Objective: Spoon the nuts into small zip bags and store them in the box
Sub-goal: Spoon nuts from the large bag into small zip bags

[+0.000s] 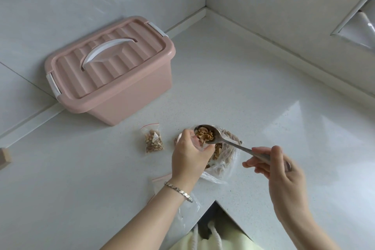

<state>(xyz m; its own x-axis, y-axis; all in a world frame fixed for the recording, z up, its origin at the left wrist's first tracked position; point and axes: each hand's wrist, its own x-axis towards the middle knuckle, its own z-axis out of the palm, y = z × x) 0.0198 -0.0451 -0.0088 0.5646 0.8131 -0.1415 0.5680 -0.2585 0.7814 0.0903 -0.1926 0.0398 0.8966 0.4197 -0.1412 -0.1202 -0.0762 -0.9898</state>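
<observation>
My right hand (272, 165) pinches the handle of a metal spoon (233, 144) whose bowl is heaped with walnut pieces (205, 135). The spoon's bowl hovers at the mouth of a small clear zip bag (199, 146) that my left hand (189, 157) grips upright. Behind both lies a large clear bag of walnuts (222, 158), open on the counter. A filled small zip bag (153, 139) with a red strip lies to the left. The pink lidded box (110, 71) with a white handle stands shut at the back left.
Empty small zip bags (162, 183) lie under my left forearm near the counter's notched front edge (216, 202). A small beige block (4, 157) sits at the far left. Walls close the counter at the back and right.
</observation>
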